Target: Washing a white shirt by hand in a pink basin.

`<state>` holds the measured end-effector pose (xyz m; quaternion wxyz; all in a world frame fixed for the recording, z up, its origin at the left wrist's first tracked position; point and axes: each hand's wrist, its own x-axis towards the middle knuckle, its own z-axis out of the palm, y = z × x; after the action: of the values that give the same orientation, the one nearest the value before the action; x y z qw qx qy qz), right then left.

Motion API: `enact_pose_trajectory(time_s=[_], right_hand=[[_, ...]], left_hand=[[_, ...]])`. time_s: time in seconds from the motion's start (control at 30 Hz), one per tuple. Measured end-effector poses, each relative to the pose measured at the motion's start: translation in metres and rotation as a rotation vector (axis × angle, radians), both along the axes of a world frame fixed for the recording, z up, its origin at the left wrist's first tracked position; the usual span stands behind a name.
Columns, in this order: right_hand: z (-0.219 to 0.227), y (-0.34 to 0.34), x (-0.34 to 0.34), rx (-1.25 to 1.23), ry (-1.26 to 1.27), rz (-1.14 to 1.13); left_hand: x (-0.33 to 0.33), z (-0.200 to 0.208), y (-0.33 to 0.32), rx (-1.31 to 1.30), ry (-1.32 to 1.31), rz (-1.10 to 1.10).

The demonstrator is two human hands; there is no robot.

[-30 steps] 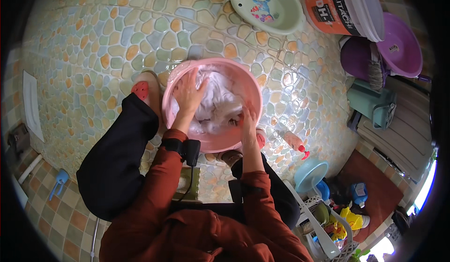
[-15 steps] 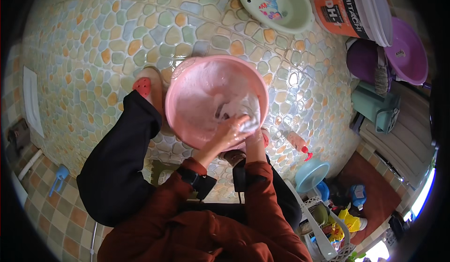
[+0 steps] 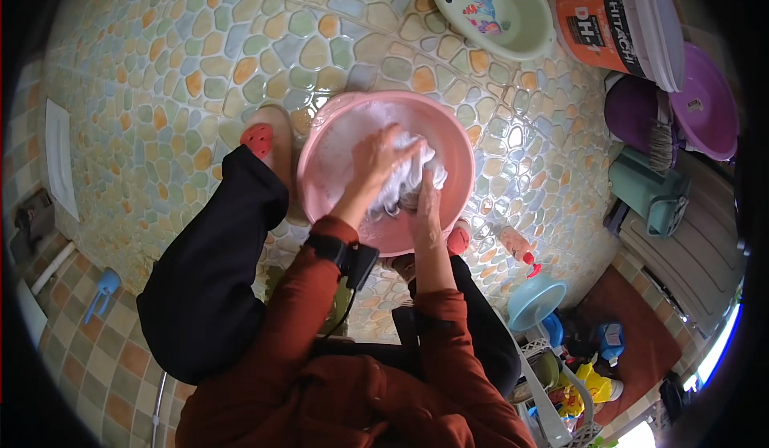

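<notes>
A round pink plastic basin (image 3: 456,155) holds foamy white water (image 3: 340,155) at its left, where the left hand (image 3: 387,159) slants away from the body, its fingers bent around a wet white cloth (image 3: 406,177). The cloth lies bunched between both hands inside the basin, too crumpled for a clear long axis; at its right, the right hand (image 3: 428,201) points straight away from the body, fingertips hidden by folds, its grip impossible to tell.

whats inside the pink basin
Foamy water and a bunched white cloth, with the left hand and right hand on it, show inside the pink basin. Its bottom is covered and can't be seen.
</notes>
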<state>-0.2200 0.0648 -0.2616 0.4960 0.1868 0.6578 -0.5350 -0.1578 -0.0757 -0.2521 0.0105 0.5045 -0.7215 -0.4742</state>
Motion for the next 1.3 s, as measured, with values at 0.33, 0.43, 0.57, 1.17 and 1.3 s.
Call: enact_pose_trajectory(time_s=[0.33,0.43,0.57,1.17,1.3], right_hand=[[0.018,0.032,0.018,-0.11,-0.137,-0.195],[0.022,0.01,0.017,-0.028,-0.444,-0.142],[-0.022,0.014,0.003,-0.304,-0.524,-0.247],[-0.012,-0.01,0.006,0.153,0.003,-0.107],[0.014,0.003,0.019,0.304,0.166,0.316]], left_hand=[[0.058,-0.012,0.03,-0.409,-0.237,0.032],[0.06,-0.039,0.058,-0.152,-0.083,0.111],[0.05,-0.038,0.1,0.276,0.108,0.178],[0.025,0.012,0.047,-0.268,-0.076,0.076],[0.055,-0.001,0.0,-0.055,-0.399,0.091]])
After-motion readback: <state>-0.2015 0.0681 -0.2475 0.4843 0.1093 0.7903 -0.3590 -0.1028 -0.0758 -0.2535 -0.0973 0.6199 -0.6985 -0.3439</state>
